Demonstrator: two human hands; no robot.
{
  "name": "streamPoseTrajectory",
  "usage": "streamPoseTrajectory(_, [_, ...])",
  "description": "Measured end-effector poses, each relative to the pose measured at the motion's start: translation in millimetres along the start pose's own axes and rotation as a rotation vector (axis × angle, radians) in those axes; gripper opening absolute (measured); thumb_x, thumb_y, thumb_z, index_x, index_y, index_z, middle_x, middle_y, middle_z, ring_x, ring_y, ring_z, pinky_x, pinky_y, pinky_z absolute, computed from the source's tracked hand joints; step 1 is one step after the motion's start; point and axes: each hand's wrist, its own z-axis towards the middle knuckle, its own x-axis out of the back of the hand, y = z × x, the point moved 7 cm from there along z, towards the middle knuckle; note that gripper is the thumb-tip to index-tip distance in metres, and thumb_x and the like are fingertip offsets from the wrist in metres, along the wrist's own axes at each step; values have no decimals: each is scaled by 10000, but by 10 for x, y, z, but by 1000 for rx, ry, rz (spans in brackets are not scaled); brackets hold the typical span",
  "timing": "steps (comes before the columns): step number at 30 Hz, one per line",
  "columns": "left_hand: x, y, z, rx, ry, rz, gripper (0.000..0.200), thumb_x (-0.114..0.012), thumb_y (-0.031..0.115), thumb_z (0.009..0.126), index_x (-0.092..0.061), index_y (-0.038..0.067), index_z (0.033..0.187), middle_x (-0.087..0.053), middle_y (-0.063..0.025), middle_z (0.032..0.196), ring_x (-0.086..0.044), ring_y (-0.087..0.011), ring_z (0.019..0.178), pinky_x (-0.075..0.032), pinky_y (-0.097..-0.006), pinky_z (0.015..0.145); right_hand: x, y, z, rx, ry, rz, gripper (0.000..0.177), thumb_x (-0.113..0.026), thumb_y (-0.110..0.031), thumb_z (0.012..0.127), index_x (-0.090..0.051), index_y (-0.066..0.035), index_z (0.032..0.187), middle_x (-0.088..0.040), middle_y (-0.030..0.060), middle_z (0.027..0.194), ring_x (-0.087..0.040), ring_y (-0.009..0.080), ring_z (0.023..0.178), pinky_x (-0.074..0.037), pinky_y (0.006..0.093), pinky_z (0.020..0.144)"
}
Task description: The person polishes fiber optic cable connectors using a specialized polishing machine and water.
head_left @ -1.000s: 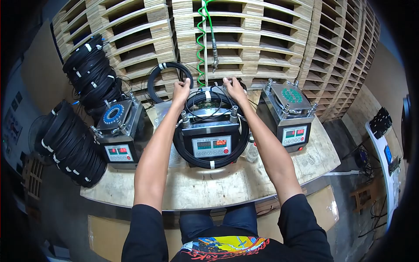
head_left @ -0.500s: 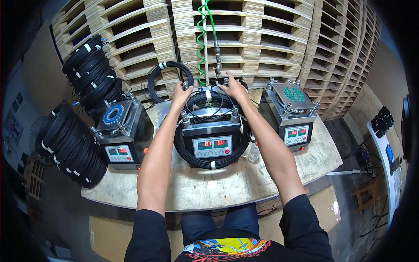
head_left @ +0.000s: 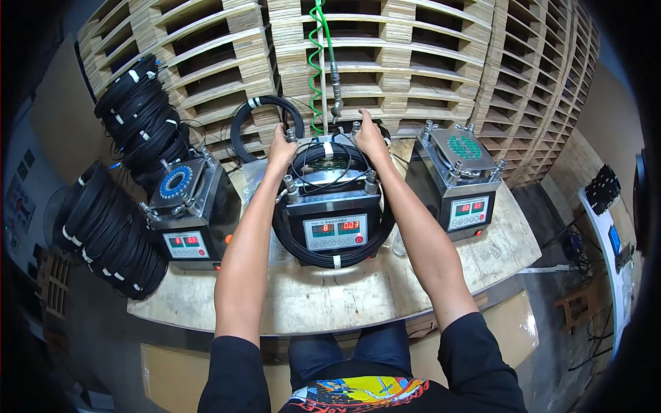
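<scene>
Stacked pallets (head_left: 427,62) fill the background behind a round wooden table (head_left: 344,296). Both bare arms reach across it to the far side of the middle machine (head_left: 334,206), whose red display faces the person.

The left hand (head_left: 282,148) sits at the machine's far left corner. Its fingers curl over the spot where a post (head_left: 290,133) and a black coil (head_left: 335,260) meet, and I cannot tell which of the two it grips, or whether it grips at all. The right hand (head_left: 370,138) lies on the far right corner with its fingers stretched out and not clenched, the fingertips beside the post there.

The coil rings the machine, passing under both hands and drooping over the front, below the wrists.

Between the hands and just beyond them, a green hose (head_left: 313,69) hangs down, its nozzle (head_left: 336,89) near the right fingertips. A loose ring (head_left: 248,117) of cable leans on the pallets just outside the left hand. Further out on that side stand the left machine (head_left: 186,206) and cable stacks (head_left: 110,227). The right machine (head_left: 458,179) stands outside the right forearm, with a bottle (head_left: 398,241) beside that arm.
</scene>
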Motion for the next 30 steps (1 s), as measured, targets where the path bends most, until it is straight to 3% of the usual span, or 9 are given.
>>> streamPoseTrajectory(1, [10,-23,22,-15,9,-18,756,-619,34,797,-365,21,1509,-577,-251,1340,-595,-316,1182,-439,-348,1004,27,-33,-8,21,13,-7,670,-524,-78,857,-333,-93,1499,-631,348,1152,-610,468,1123,-462,510,982])
streamPoseTrajectory(2, [6,-106,130,-116,50,68,700,-609,46,799,-418,-24,1468,-632,-209,1249,-639,-268,1066,-483,-325,922,55,-43,-17,20,13,-7,670,-524,-78,857,-333,-93,1499,-631,348,1152,-610,468,1123,-462,510,982])
streamPoseTrajectory(4, [-20,-257,246,-40,-15,55,670,-610,62,810,-442,-31,1452,-651,-180,1195,-642,-229,987,-498,-310,855,108,-59,-99,-163,-103,-64,663,-582,-165,849,-390,-106,1482,-632,305,1220,-608,446,1157,-468,488,1001])
streamPoseTrajectory(8, [-70,-374,315,-23,-54,-6,618,-640,127,835,-499,-40,1413,-684,-107,1056,-613,-137,791,-504,-273,682,44,-24,-47,-113,-149,-86,647,-633,-257,832,-467,-83,1433,-628,306,1243,-614,436,1172,-489,502,1003])
streamPoseTrajectory(15, [-90,-297,207,58,-105,-69,639,-712,202,821,-527,-49,1379,-683,-133,1073,-639,-180,858,-515,-300,764,-57,58,33,-111,-145,24,640,-709,-233,818,-519,-30,1394,-631,280,1260,-607,412,1194,-482,419,1028])
streamPoseTrajectory(18, [-5,-133,105,1,6,82,658,-715,248,811,-523,2,1391,-678,-216,1188,-656,-287,1080,-479,-364,960,8,2,20,-25,-81,10,583,-693,-247,840,-562,-33,1367,-636,289,1242,-609,417,1189,-480,423,1029])
streamPoseTrajectory(21, [61,-71,116,-164,150,199,636,-704,238,817,-530,23,1389,-666,-222,1226,-658,-282,1096,-479,-357,960,19,-28,12,-40,-72,34,542,-661,-277,870,-586,-30,1347,-639,284,1238,-604,417,1195,-476,432,1034])
streamPoseTrajectory(27, [-2,-119,158,-84,-15,77,613,-672,225,832,-529,11,1388,-655,-233,1239,-640,-297,1133,-463,-345,978,76,-38,-53,-105,-78,52,506,-591,-273,906,-576,-34,1352,-630,285,1246,-595,432,1191,-473,456,1033])
streamPoseTrajectory(30, [1,-120,154,-84,54,37,588,-654,198,842,-536,1,1383,-659,-231,1237,-629,-301,1153,-454,-343,994,74,-9,-58,-92,-60,-52,468,-549,-222,922,-562,-102,1375,-646,317,1170,-614,450,1142,-491,516,988])
